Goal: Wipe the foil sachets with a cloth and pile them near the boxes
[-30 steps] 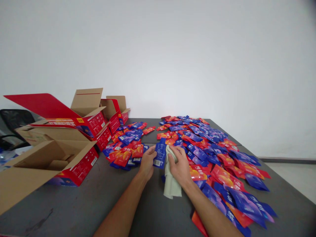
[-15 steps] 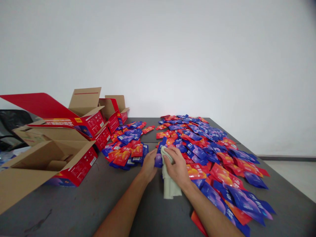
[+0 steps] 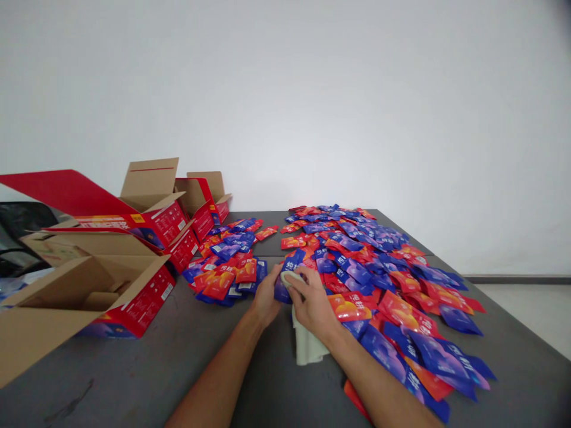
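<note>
Both hands now lower and closer together than a second ago; blue packet tipped down from upright, cloth bunched on top of it.

Grey tabletop (image 3: pixel 134 368) carries all. Open red cardboard boxes (image 3: pixel 111 279) at left. Big spread of packets (image 3: pixel 383 267) at right, smaller packet pile (image 3: pixel 227 261) centre-left. Pale cloth (image 3: pixel 307 345) trails toward viewer. Right hand (image 3: pixel 312 300), fingers curled, presses cloth onto blue packet (image 3: pixel 289 264). Left hand (image 3: pixel 266 294), fingers closed, grips packet's left edge, between the piles.
</note>
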The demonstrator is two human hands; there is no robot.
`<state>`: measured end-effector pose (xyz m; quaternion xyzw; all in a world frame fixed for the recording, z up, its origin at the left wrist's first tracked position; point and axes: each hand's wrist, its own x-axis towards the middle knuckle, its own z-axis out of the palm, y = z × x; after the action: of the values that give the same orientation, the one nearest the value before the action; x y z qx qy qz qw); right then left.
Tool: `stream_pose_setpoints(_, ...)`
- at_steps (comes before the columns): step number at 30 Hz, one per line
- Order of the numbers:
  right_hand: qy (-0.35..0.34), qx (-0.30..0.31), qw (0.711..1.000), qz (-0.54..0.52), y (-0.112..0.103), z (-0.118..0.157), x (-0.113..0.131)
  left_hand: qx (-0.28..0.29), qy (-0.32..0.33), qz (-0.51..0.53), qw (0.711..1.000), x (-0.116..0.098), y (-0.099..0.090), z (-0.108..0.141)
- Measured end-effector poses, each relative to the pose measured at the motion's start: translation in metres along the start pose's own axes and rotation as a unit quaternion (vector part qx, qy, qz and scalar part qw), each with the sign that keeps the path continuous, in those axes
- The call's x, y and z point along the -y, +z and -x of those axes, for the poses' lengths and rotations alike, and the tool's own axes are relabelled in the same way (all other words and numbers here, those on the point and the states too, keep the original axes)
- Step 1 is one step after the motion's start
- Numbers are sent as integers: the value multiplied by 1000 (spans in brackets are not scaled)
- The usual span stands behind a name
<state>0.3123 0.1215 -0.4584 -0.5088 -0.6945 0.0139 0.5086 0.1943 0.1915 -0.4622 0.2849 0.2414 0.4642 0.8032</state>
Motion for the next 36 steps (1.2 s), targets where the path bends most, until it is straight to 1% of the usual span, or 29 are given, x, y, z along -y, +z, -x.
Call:
stream_pose_setpoints(2,24,-49,998,21,-4,-3,-5,-14,-5,-29,999,4,2,2)
stream_pose_setpoints(4,48,-85,994,41,-9,-6,-8,-4,-9,-63,998,6,5,5)
stream_pose_setpoints(6,62,-103,991,56,-12,-8,-11,16,-6,-83,996,7,8,8)
stream_pose_setpoints(8,65,-106,990,60,-13,-9,-13,20,-5,-85,996,7,9,9)
stream_pose_setpoints(10,54,-90,993,53,-11,-7,-12,10,-1,-79,997,7,8,7)
stream_pose_setpoints(13,20,-24,999,22,-5,-3,-8,6,34,-88,996,7,0,0)
stream_pose_setpoints(15,7,23,1000,4,-1,-1,-4,9,77,-131,988,7,-6,-4)
stream_pose_setpoints(17,6,50,999,0,1,1,-2,-4,127,-217,968,6,-11,-7)
stream_pose_setpoints(18,8,56,998,3,2,1,-2,-12,154,-272,950,5,-13,-8)
stream_pose_setpoints(20,14,64,998,10,3,2,-3,-14,198,-385,901,3,-13,-8)
stream_pose_setpoints(22,23,69,997,26,4,3,-8,-15,219,-477,851,0,-12,-7)
stream_pose_setpoints(24,40,69,996,50,4,4,-13,-31,232,-552,801,-3,-12,-7)
stream_pose_setpoints(25,49,68,994,63,3,4,-15,-50,243,-591,767,-5,-13,-7)
stream_pose_setpoints(26,60,67,993,76,2,4,-18,-74,255,-633,727,-7,-14,-7)
stream_pose_setpoints(29,95,58,987,114,-3,2,-23,-161,271,-742,592,-16,-22,-6)
stream_pose_setpoints(30,108,56,985,126,-5,2,-24,-191,263,-765,555,-19,-25,-6)
stream_pose_setpoints(31,119,57,982,137,-7,1,-24,-218,251,-782,527,-23,-29,-5)
stream_pose_setpoints(33,136,66,976,157,-12,-1,-24,-256,223,-804,488,-30,-35,-5)
stream_pose_setpoints(36,156,79,967,184,-16,-3,-24,-287,197,-824,448,-36,-43,-6)
